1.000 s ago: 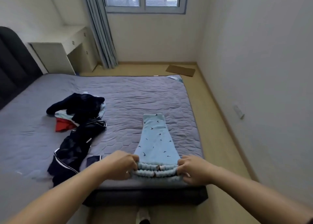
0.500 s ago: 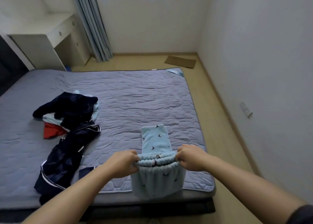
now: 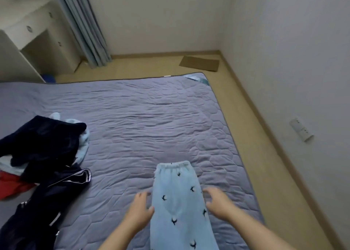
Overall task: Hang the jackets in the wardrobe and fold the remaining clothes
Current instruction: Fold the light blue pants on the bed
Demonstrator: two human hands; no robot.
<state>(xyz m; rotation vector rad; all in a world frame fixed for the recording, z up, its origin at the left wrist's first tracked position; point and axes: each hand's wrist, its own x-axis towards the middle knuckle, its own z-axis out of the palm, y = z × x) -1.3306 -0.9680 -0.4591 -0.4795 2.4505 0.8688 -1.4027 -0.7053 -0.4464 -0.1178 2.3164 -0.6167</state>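
**Blue trousers flat on the bed, 1 hand at each side**

The light blue trousers (image 3: 178,202), printed with small dark birds, lie on the near right part of the bed (image 3: 151,126). Their gathered elastic waistband points away from the person. Their lower end is cut off by the bottom edge of the view, so how they are folded cannot be told.

The left hand (image 3: 139,210) sits at the trousers' left edge and the right hand (image 3: 217,202) at their right edge. The grip of each is spread, fingers loose, and holds nothing. Both hands are blurred, so whether the fingertips touch the cloth cannot be told.

Well to the left lies a heap of clothes. A dark navy garment (image 3: 43,141) lies on top of something pale blue, a red piece (image 3: 11,183) shows beneath, and a dark jacket with white stripes (image 3: 56,193) runs out of view at the lower left. The heap hides what else it holds.

Beyond the bed are a grey-blue curtain (image 3: 85,26), a white drawer unit (image 3: 37,32) partly cut off, a flat cardboard piece (image 3: 199,63) on the floor, and a wall socket (image 3: 301,129) on the right wall.
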